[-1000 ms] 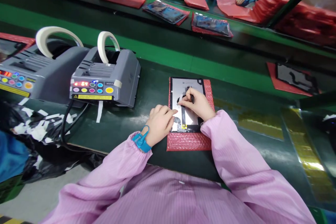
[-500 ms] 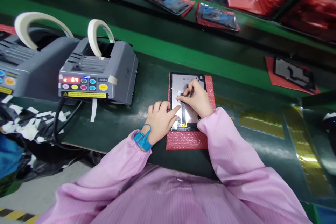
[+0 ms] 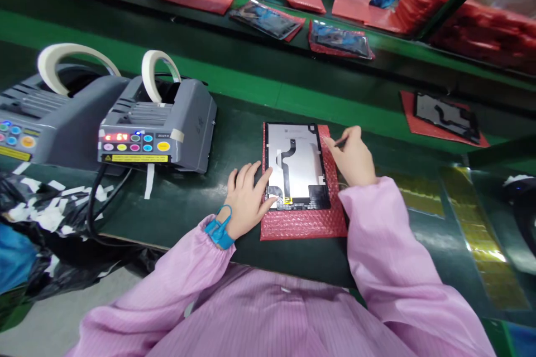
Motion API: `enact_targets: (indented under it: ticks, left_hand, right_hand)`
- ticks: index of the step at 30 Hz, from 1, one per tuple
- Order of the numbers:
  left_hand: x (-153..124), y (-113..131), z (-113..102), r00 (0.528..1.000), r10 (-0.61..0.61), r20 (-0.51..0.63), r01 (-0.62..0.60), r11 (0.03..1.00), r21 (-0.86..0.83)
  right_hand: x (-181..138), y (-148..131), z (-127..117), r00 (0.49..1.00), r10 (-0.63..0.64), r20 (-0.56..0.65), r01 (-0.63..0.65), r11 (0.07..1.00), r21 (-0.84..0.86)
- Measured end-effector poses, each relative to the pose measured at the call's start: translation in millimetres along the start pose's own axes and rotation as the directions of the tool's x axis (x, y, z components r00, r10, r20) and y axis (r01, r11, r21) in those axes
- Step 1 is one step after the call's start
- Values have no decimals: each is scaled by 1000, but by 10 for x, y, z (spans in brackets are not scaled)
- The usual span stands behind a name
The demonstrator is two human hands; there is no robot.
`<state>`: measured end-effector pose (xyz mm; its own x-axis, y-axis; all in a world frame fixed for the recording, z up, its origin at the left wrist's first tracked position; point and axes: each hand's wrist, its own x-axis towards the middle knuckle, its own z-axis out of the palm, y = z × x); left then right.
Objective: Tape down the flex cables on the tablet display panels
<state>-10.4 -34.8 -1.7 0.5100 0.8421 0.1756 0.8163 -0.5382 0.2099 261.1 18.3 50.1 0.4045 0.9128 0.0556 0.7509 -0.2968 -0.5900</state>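
Note:
A tablet display panel lies with its silvery back up, a black curved flex cable running down it and yellow tape near its lower edge. Under it is a red bubble-wrap bag. My left hand, a blue wrist strap on its wrist, is spread out with thumb and forefinger resting on the panel's left edge. To the right of the panel, my right hand is closed around a thin dark tool, mostly hidden by the fingers. That hand is apart from the panel.
Two grey tape dispensers stand at left, a white strip hanging from the nearer one. Tape scraps lie on black plastic beside them. Yellow film strips lie at right. More panels lie on the raised shelf; a person in blue works beyond.
My right hand has lifted off the panel and moved right, still holding the dark tool. My left hand has shifted slightly left and down, uncovering more of the panel.

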Motion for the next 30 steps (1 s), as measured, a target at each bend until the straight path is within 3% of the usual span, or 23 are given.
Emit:
enact_targets:
  ticks: [3,6,12,17,20,24,30]
  left_hand:
    - [-7,5,18,999,19,35,-21,999,45]
    - [7,2,31,998,19,55,-22,998,64]
    - [-10,-63,64,999,44,-25,-41,994,102]
    - [-6,-125,109,988,84,-129,-64,987,151]
    - [-6,-142,106,986,90,-138,-66,983,171]
    - [-15,-160,106,984,96,-151,-66,978,196]
    - [4,-238,164,959,157,-237,-86,955,285]
  right_hand:
    - [-31,215,-130,975,129,181,-140,989,46]
    - [-39,240,-53,944,128,305,-174,976,130]
    - [-5,121,200,969,-30,247,-65,927,369]
    - [190,-18,316,983,-144,113,66,854,516]
    - [568,-122,405,988,-154,21,116,821,559]
    - [1338,-274,526,991,-87,-103,130,821,556]
    - [2260,-418,564,983,-3,-186,68,935,348]
